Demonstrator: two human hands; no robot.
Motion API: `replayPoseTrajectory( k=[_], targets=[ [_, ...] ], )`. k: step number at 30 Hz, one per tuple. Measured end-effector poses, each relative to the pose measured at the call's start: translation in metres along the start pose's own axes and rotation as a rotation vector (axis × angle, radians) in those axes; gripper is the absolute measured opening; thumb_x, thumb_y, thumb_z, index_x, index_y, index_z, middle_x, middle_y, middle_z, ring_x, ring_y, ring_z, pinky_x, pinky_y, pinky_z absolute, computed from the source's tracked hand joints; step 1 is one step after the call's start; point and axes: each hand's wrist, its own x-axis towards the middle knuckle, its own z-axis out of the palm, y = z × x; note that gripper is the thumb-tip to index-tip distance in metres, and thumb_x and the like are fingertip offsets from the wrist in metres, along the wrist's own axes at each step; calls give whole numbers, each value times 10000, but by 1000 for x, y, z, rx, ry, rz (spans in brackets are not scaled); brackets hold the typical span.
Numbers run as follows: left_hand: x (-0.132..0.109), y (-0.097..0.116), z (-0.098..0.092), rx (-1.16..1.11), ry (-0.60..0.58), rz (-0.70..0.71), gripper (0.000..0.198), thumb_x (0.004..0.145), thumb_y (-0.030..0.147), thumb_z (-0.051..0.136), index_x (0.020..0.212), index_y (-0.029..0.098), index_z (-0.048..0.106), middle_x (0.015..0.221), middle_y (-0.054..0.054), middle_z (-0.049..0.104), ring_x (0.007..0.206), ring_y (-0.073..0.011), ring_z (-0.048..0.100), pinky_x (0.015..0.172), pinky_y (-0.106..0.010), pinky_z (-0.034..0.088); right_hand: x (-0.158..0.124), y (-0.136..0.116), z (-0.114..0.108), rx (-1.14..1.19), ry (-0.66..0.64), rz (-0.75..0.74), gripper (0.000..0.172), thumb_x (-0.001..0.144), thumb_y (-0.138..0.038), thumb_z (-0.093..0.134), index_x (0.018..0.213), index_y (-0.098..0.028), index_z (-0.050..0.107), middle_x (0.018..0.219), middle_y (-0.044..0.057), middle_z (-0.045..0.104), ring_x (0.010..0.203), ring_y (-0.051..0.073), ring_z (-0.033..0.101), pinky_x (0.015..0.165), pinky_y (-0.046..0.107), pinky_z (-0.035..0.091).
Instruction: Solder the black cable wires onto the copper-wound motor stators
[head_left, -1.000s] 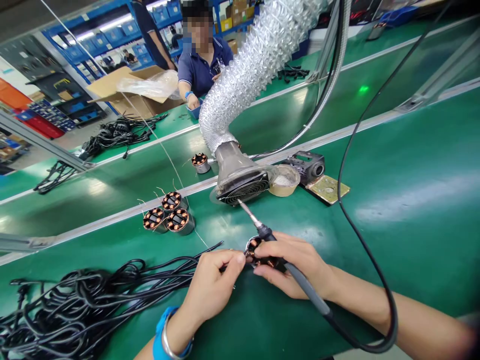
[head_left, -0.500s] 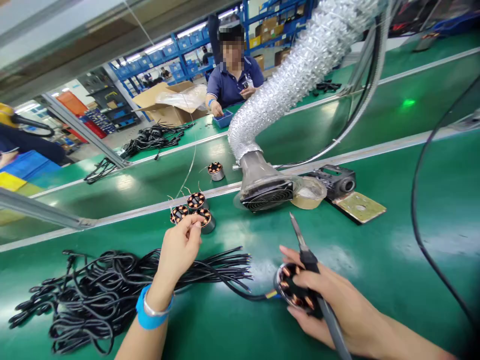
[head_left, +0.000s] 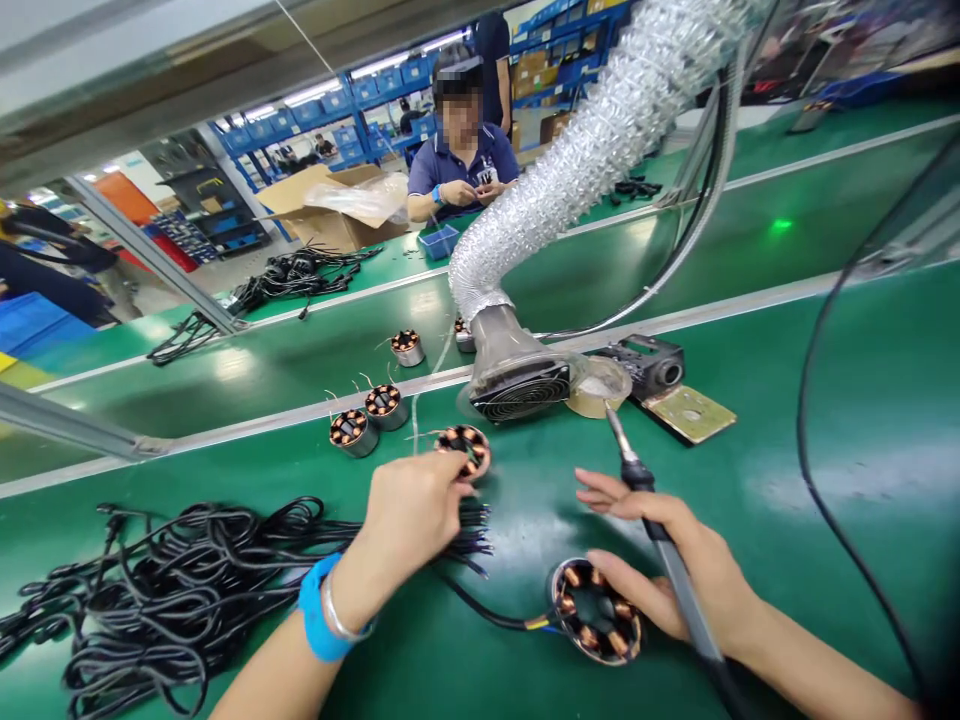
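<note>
My left hand [head_left: 412, 505] is closed on the rim of a motor stator [head_left: 463, 452] with copper windings, held tilted over the bench. A thin pale wire [head_left: 417, 420] runs down beside those fingers. My right hand [head_left: 675, 560] grips a soldering iron [head_left: 660, 535], its tip pointing up and away, close to a round tub [head_left: 600, 385]. Below the right thumb, a second stator [head_left: 596, 612] lies on the green bench, joined to a black cable with coloured leads. Whether the thumb touches its rim I cannot tell.
Black cables [head_left: 187, 590] lie heaped at left. Two stators [head_left: 354, 432] stand by the metal rail; others sit beyond it. A fume extractor hood [head_left: 517, 375] with a silver duct stands mid-bench, near an iron stand [head_left: 664, 370]. A co-worker [head_left: 461, 170] sits opposite.
My left hand has drawn one stator rightward and nearer, away from the group. My right hand has loosened from the cabled stator, keeping the iron. The co-worker's hands have come together.
</note>
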Motion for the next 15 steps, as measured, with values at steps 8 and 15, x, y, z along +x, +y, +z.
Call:
replayPoseTrajectory(
  k=[8,15],
  targets=[
    [11,64,29,-236,-175,378,188,866,202,552,1004,196,679,861,-63,747,752,-237,689,659,-303,455,4,27,1,8,-77,21,497,801,-308,750,1166,-204,429,1294,211,608,1194,287,624,956,432,564],
    [30,34,15,-321,-154,115,324,932,256,461,1212,226,621,590,34,595,566,-172,567,574,-258,353,14,35,5,167,-132,22,564,767,-302,765,1201,-199,420,1245,198,632,1246,297,582,968,440,543]
  ],
)
